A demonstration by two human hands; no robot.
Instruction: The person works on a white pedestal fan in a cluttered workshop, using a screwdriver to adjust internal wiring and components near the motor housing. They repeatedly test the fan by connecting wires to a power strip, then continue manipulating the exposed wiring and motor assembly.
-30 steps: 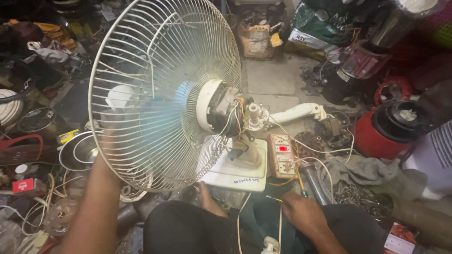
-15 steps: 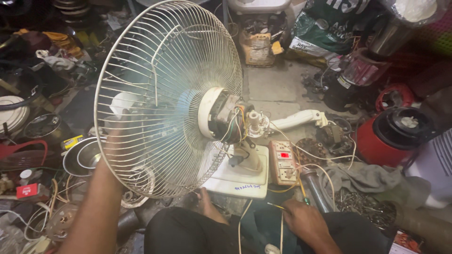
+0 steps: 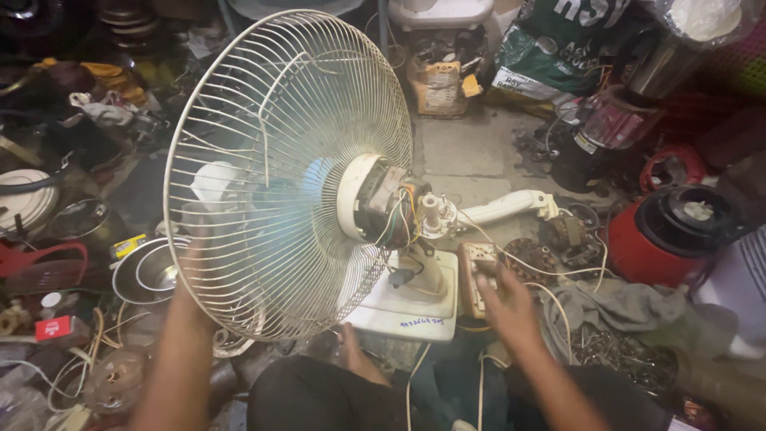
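Table fan [image 3: 319, 183] stands on the floor in the middle of the view, on its white base [image 3: 403, 311], wire cage [image 3: 263, 120] facing left and tilted slightly back. Rear motor cover is off: motor [image 3: 383, 199] exposed, coloured wires [image 3: 403, 219] hanging loose behind it. Blades look blurred inside the cage.

Left hand [image 3: 191, 263] is up against the lower left edge of the cage, seen through the wires; fingers seem laid on the rim, but whether they actually close round it I cannot tell. Forearm runs up from the bottom left.

Right hand [image 3: 507, 299] is over the switch box [image 3: 477, 275] just right of the base, fingers spread and loose, fingertips at or touching the box, nothing gripped. Hand is motion-blurred.

A bare foot [image 3: 359, 359] rests against the front of the base, dark-trousered knees below it.

A white plastic arm piece [image 3: 511, 207] lies behind the motor. Right of that: red appliance [image 3: 662, 239] with black top, grey rag [image 3: 622, 307], blender jar [image 3: 614, 124]. Left: steel bowl [image 3: 148, 271], white plate [image 3: 24, 199], scattered cables and scrap parts.
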